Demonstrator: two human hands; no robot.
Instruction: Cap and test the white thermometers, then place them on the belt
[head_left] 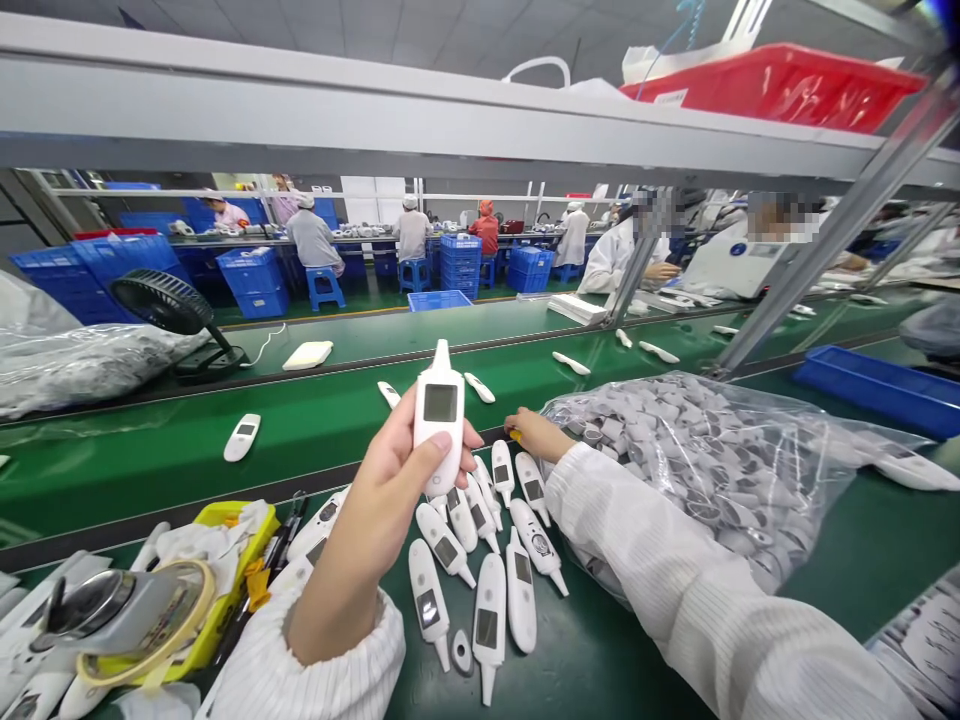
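Note:
My left hand [397,460] is closed around a white ear thermometer [439,415], held upright with its tapered probe up. Its grey screen faces me, and my thumb presses on its front below the screen. Past the pile, my right hand [536,435] reaches to the belt's near edge with its fingers curled. A small patch of yellow shows at those fingertips; what they hold, if anything, I cannot make out. Several more thermometers [490,628] lie on the green bench between my arms. A small grey-and-white oval part [462,652] lies by them.
A clear bag of small grey parts [690,450] lies against my right forearm. At left, a yellow tray [259,540] holds cloths and a tape roll. Thermometers ride the green belt [315,420]; a black fan [169,305] stands behind it. A shelf beam [375,110] crosses overhead.

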